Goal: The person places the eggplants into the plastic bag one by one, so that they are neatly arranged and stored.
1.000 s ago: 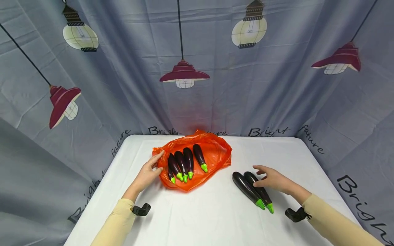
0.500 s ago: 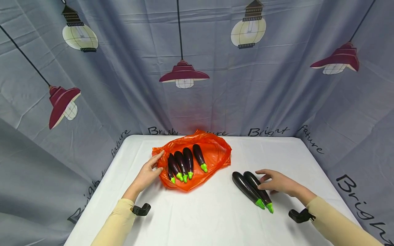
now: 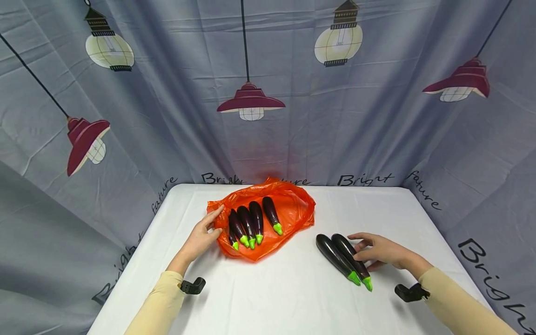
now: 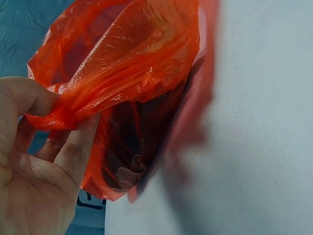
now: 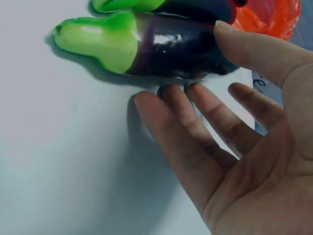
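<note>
My left hand (image 3: 200, 239) pinches the left edge of an orange plastic bag (image 3: 297, 209), thumb on one side and fingers on the other in the left wrist view. Several dark eggplants (image 3: 256, 221) with green stems lie in the bag. To the right, two more eggplants lie side by side on the table: one on the left (image 3: 332, 256) and one on the right (image 3: 348, 255). My right hand (image 3: 385, 252) is at the right one, thumb over its top. In the right wrist view the fingers (image 5: 168, 122) stretch loosely along its side, not curled round it.
A white-covered table (image 3: 268, 302) bears everything. Behind it and at both sides hangs a grey-blue curtain (image 3: 184, 116) printed with lamps and lettering. Each wrist wears a black camera, such as the right one (image 3: 410, 293).
My right hand has shifted slightly right and down, from above the two loose eggplants to the right one's side. The left hand and bag stay put.
</note>
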Demonstrator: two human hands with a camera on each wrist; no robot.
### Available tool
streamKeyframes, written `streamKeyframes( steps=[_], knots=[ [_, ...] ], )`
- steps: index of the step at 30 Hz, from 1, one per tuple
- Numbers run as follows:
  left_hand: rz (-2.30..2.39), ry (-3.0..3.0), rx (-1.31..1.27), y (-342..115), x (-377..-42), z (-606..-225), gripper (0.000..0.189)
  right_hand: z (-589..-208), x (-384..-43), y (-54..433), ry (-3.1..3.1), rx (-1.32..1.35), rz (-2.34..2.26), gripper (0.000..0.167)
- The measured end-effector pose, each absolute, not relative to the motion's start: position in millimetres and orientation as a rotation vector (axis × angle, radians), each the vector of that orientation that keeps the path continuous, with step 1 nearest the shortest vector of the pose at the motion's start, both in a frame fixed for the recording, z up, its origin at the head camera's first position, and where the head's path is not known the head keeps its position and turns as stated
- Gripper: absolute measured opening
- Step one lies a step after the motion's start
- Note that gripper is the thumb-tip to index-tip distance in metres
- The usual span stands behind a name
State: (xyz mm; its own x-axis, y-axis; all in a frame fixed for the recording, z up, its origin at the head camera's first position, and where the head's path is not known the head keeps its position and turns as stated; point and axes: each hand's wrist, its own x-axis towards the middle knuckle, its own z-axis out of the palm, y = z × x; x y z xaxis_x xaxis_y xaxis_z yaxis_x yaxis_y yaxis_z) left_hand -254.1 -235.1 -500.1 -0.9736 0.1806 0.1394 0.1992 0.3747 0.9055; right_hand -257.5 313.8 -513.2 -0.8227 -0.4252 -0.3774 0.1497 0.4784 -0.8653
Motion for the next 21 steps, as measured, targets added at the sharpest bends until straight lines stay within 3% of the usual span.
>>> streamKeyframes(
  steps=[21],
  knots=[
    [-1.674,-2.595,-0.38,-240.3,-257.6,-506.8,0.07,-517.0,-255.4,313.3,2.112,-0.229,-1.372,0.081]
  ],
)
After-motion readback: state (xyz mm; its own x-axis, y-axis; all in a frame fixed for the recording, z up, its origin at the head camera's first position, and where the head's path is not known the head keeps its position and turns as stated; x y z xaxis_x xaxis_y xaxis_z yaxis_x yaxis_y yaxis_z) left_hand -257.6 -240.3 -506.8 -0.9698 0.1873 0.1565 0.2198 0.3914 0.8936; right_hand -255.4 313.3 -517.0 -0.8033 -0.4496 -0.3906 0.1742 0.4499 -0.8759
